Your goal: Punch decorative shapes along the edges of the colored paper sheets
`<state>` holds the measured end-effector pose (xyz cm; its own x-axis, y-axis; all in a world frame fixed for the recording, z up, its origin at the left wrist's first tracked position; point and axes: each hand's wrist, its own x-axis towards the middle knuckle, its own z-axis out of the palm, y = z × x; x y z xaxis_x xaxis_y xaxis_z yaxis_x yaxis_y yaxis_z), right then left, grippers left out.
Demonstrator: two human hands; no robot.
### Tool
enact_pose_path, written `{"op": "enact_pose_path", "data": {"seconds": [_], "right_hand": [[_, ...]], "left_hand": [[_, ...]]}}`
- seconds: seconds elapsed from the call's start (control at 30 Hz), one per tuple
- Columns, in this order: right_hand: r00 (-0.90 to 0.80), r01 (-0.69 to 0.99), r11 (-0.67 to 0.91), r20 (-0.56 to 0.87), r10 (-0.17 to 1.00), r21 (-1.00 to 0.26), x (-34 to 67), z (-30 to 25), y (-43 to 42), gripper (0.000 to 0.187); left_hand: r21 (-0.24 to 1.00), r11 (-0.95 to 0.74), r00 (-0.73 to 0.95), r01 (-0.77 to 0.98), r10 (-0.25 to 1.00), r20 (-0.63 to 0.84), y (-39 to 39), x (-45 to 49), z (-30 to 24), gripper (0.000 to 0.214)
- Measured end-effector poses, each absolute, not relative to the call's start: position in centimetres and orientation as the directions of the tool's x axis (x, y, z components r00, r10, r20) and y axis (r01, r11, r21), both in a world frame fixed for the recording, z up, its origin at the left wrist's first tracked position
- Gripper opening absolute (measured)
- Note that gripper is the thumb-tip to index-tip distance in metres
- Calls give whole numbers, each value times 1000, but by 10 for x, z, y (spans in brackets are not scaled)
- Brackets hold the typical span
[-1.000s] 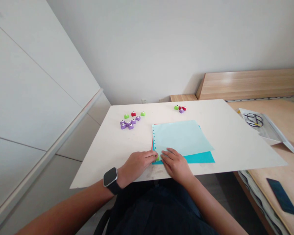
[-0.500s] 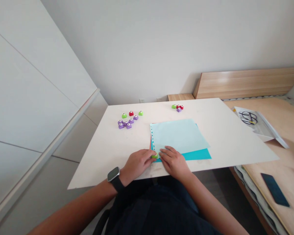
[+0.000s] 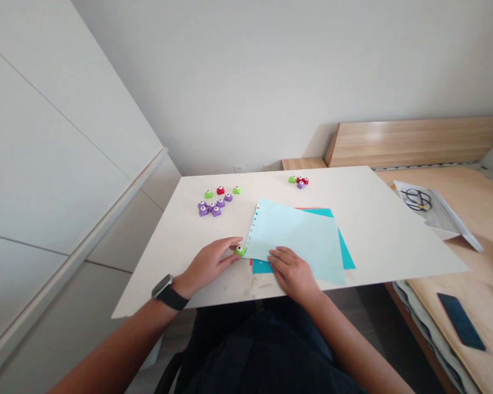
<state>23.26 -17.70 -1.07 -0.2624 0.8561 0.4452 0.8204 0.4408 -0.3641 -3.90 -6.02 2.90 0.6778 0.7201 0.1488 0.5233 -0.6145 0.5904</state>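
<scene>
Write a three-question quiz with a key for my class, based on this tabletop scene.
1. Which hand is touching the green craft punch?
2. True or false: the pale blue sheet lies on top of the teal sheet.
3. How many purple punches are in the smaller cluster near the far edge of the table?

Key: 1. left hand; 2. true; 3. one.

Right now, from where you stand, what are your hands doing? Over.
Left hand at small green craft punch. Right hand flat on pale blue sheet, teal sheet beneath. More punches further up the table.
</scene>
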Motion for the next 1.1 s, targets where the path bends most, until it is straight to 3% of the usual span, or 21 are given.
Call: {"op": "enact_pose_path", "data": {"seconds": [0.1,0.23,0.43,0.8,1.1], "right_hand": [[-253,851,404,411,876,-336,229,-6,-176,32],[-276,866,402,387,880,-297,219,1,-170,34],[-248,851,419,463,851,-316,208,-5,-157,23],[-256,819,485,559,788,-307,209,-6,-160,19],[-232,795,481,547,804,-369,208,-5,-157,17]], "left_hand": [[585,-641,684,497,704,191,-65,-33,30,37],[667,-585,679,461,717,160,-73,-21,34,32],[815,-413,629,407,773,78,-88,0,28,31],[946,-106,535,307,841,-79,-97,16,17,33],[912,-246,531,327,847,38,-100,11,18,31]]}}
